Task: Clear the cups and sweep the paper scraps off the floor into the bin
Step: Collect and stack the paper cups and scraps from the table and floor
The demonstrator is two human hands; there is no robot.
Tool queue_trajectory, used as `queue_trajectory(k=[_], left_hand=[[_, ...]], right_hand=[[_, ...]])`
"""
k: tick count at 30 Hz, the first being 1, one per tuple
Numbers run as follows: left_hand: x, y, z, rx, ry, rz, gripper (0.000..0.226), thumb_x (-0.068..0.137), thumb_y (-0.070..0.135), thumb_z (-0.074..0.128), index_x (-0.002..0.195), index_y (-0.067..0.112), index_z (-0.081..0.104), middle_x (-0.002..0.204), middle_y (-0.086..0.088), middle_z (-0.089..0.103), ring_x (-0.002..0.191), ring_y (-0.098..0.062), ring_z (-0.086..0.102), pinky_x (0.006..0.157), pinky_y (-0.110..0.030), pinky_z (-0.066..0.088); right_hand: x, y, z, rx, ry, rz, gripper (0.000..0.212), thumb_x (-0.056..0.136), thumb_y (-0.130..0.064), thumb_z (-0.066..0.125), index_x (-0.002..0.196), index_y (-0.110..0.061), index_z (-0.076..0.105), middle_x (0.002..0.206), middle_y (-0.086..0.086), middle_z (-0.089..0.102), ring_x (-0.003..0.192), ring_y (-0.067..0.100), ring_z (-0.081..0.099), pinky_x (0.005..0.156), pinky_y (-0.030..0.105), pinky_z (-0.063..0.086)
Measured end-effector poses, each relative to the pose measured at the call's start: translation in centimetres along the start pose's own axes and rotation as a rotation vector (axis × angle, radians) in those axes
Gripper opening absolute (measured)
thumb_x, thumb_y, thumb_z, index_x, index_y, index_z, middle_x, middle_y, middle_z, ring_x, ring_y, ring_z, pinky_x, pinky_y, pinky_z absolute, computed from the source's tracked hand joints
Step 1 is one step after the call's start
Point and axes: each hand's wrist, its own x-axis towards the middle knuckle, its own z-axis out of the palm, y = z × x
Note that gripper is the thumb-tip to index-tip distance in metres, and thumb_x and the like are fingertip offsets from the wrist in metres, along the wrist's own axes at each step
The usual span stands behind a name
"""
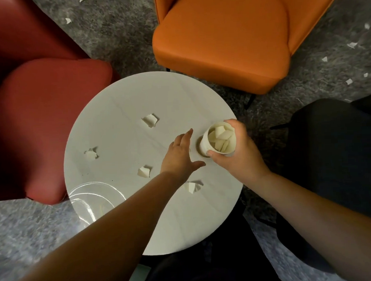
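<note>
The right hand (237, 153) gripped a paper cup (219, 140) at the table (120, 104) edge, already filled with scraps. The left hand (182, 155) lay flat and relaxed beside it, holding nothing. Four scraps (149, 120) remained on the table, and many more (352, 45) were on the floor. The task seemed only at an early stage; no bin was visible.

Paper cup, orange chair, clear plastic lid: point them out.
paper cup (204, 145), head view, on its outer wall.
orange chair (221, 40), head view, on the seat cushion.
clear plastic lid (94, 199), head view, on its top face.
</note>
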Motion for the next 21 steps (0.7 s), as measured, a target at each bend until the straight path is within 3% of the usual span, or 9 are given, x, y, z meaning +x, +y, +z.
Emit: queue_trajectory(k=[2,5,8,11,14,17,21], left_hand=[[-1.2,-1.7,-0.9,0.001,0.072,-0.031,0.093,0.081,0.04,0.077,0.154,0.024,0.022,0.153,-0.001,0.033,0.137,-0.021,0.035,0.111,-0.036,0.036],[-3.3,-5.6,-2.0,0.005,0.243,-0.096,0.072,0.086,0.028,0.074,0.147,0.018,0.039,0.143,-0.007,0.042,0.129,-0.024,0.042,0.108,-0.034,0.038],[-5.0,-9.5,-2.8,-0.041,0.333,-0.279,0.059,0.086,0.02,0.074,0.139,0.015,0.05,0.136,-0.01,0.047,0.124,-0.028,0.045,0.107,-0.033,0.037],[-5.6,-12.3,-2.8,-0.071,0.279,-0.375,0.056,0.082,0.022,0.078,0.133,0.014,0.056,0.132,-0.011,0.049,0.119,-0.029,0.051,0.106,-0.037,0.042],[-5.5,-13.1,-2.2,-0.155,0.211,-0.42,0.051,0.08,0.019,0.079,0.127,0.014,0.06,0.126,-0.008,0.05,0.11,-0.027,0.056,0.097,-0.031,0.045],[-4.9,-13.1,-1.6,-0.182,0.179,-0.471,0.046,0.08,0.018,0.077,0.123,0.013,0.062,0.121,-0.005,0.049,0.106,-0.023,0.056,0.089,-0.026,0.044],[-4.3,-13.1,-1.3,-0.151,0.163,-0.482,0.026,0.086,0.017,0.068,0.111,0.01,0.063,0.106,-0.001,0.046,0.086,-0.021,0.052,0.076,-0.026,0.038]], right_hand=[[0.6,0.7,1.2,-0.053,-0.028,0.019,0.08,0.068,-0.029,0.083,0.135,-0.025,0.038,0.122,-0.013,0.047,0.106,0.003,0.046,0.077,0.005,0.037],[1.3,1.9,2.8,-0.13,-0.062,0.038,0.082,0.068,-0.032,0.082,0.137,-0.026,0.037,0.129,-0.004,0.048,0.111,0.013,0.05,0.083,0.021,0.042],[1.7,2.3,4.0,-0.136,-0.056,0.05,0.082,0.069,-0.029,0.082,0.137,-0.026,0.036,0.133,-0.003,0.045,0.109,0.008,0.047,0.084,0.021,0.04],[1.9,2.2,4.6,-0.121,-0.056,0.024,0.082,0.068,-0.026,0.084,0.136,-0.025,0.037,0.132,-0.002,0.046,0.106,0.004,0.043,0.084,0.019,0.039],[2.0,2.2,4.9,-0.102,-0.056,0.009,0.082,0.067,-0.025,0.085,0.134,-0.025,0.038,0.13,-0.001,0.048,0.11,0.01,0.049,0.086,0.022,0.042],[2.1,2.1,5.0,-0.102,-0.057,0.009,0.083,0.066,-0.026,0.086,0.134,-0.026,0.038,0.131,-0.002,0.048,0.113,0.013,0.05,0.09,0.026,0.046],[2.0,1.9,5.1,-0.1,-0.074,-0.002,0.084,0.065,-0.025,0.086,0.134,-0.028,0.039,0.132,-0.005,0.048,0.113,0.01,0.049,0.089,0.023,0.043]])
